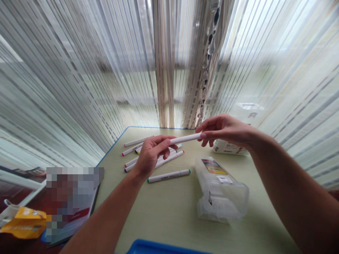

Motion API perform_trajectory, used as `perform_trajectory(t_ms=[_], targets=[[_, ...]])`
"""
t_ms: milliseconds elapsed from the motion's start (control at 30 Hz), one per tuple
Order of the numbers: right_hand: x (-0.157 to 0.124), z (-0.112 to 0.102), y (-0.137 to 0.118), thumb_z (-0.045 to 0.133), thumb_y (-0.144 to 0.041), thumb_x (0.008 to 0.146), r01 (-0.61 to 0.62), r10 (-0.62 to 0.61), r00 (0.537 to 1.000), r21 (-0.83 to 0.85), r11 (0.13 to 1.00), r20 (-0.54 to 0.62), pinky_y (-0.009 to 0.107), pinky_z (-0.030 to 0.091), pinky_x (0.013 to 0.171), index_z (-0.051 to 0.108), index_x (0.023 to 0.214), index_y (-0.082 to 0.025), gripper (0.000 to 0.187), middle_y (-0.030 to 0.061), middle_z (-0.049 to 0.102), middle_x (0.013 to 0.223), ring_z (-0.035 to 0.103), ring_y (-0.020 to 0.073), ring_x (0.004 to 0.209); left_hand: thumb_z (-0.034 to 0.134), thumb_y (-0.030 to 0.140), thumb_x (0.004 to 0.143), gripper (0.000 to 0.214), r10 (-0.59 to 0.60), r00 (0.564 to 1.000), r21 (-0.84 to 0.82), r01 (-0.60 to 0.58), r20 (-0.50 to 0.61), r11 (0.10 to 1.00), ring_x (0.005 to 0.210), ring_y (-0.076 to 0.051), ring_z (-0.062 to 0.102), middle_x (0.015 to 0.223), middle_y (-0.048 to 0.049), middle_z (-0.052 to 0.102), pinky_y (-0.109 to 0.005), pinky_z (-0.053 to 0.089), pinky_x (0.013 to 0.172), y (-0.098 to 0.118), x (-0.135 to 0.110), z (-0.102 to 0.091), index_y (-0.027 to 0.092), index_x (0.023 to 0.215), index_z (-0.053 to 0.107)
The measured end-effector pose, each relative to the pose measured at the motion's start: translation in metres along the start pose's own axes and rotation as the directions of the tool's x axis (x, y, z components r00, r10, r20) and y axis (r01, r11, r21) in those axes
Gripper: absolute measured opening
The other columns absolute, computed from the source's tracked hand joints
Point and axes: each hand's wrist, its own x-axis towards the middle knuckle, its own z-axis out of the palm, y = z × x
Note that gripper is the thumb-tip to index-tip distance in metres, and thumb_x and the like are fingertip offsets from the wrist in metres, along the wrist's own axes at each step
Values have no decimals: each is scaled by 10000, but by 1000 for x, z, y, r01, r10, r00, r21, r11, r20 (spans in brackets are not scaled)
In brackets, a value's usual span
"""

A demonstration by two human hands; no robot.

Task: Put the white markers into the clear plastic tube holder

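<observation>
A white marker (185, 138) is held level above the table between my two hands. My left hand (153, 151) pinches its left end, and my right hand (221, 129) grips the right end with thumb and fingers. Both tips of this marker are covered by the fingers. Beneath and around my left hand lie several white markers (169, 159) with coloured ends, partly hidden by that hand. A green-ended marker (169, 175) lies apart, nearer to me. Right of it, a clear plastic case (225, 190) with a colourful label rests on its side, its end facing me.
A white package (230, 147) stands behind my right hand on the pale green table (164, 208). String curtains (132, 70) hang along the far edge, with a beaded strand (205, 70). At left are a blurred-out flat item (76, 208) and a yellow packet (26, 222). Something blue (166, 247) shows at the front.
</observation>
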Motion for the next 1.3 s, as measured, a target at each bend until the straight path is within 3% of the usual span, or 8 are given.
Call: perform_trajectory(t_ms=[400,1300], targets=[[0,0,1,825,-373,714,-10,8,1000,-61,998,-30,235,552,571,770,879,-165,270,44,757,723,712,155,655,694,296,828,234,17,999,76,-14,-34,997,449,-53,481,737,-95,744,-189,338,438,2,0,3,104,946,757],[1,4,-2,817,-395,721,-54,56,998,-96,994,19,242,556,575,776,859,-183,256,47,764,739,716,161,672,835,374,688,344,16,999,257,-3,-46,966,471,-50,446,606,-9,633,-171,328,435,-5,1,1,100,861,721]])
